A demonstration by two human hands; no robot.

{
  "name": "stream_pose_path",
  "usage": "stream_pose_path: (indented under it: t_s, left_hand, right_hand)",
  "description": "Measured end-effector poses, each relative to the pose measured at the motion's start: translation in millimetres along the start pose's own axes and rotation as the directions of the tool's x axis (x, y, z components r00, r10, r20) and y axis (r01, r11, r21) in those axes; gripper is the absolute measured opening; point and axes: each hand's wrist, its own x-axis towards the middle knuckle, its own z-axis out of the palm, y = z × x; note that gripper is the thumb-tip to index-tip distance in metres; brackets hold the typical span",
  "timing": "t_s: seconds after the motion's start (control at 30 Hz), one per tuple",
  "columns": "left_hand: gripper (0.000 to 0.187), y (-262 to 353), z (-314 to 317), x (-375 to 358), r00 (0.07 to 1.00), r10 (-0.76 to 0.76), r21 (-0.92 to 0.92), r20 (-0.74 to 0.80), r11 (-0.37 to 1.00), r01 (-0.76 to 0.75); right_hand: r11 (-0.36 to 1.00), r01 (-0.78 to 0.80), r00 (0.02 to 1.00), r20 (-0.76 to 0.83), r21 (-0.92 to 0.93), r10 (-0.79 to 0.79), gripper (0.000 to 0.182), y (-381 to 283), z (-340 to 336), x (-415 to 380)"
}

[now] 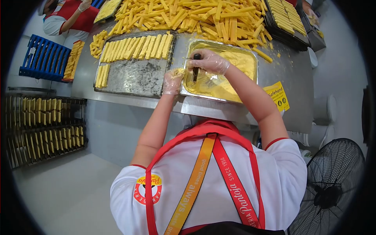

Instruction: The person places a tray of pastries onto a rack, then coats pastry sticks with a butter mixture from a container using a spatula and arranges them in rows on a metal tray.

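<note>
My right hand (210, 62), in a clear plastic glove, is closed on a black-handled spreading spatula (195, 72). Its blade points down into a metal pan (255, 62) of yellow cream (241, 64). At the pan's left rim is my left hand (172, 82), also gloved, fingers curled and smeared with yellow. Whatever lies in those fingers is hidden. Left of it rests a dark baking tray (133, 78), with a row of yellow bread sticks (137, 47) along its far side and a few more at its left edge.
Behind the pan, loose yellow sticks (203, 19) are heaped on the steel table (286, 70). Stacked trays (288, 23) stand at far right, near a yellow glove packet (278, 96). A rack (47, 125) is at left, a fan (329, 192) at right. A co-worker (66, 19) stands far left.
</note>
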Motion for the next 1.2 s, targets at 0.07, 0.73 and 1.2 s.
stream_pose_path:
  t_s: [0.07,0.73,1.2]
  left_hand:
    - [0.015,21.1,7.0,-12.6,0.995,-0.099,-0.164,0.013,0.981,0.1]
    - [0.013,-21.6,15.5,2.6,0.988,0.077,-0.018,-0.134,0.997,-0.081]
    - [0.014,-20.9,14.8,4.4,0.992,0.037,0.026,-0.121,0.999,-0.035]
  right_hand:
    - [0.998,-0.054,0.994,-0.1,-0.029,0.051,0.027,-0.6,9.8,-5.4]
    - [0.874,-0.228,0.934,-0.349,-0.429,0.073,0.04,1.6,9.2,-75.9]
    - [0.796,0.061,0.897,-0.317,-0.602,-0.308,0.033,-16.2,35.2,-39.3]
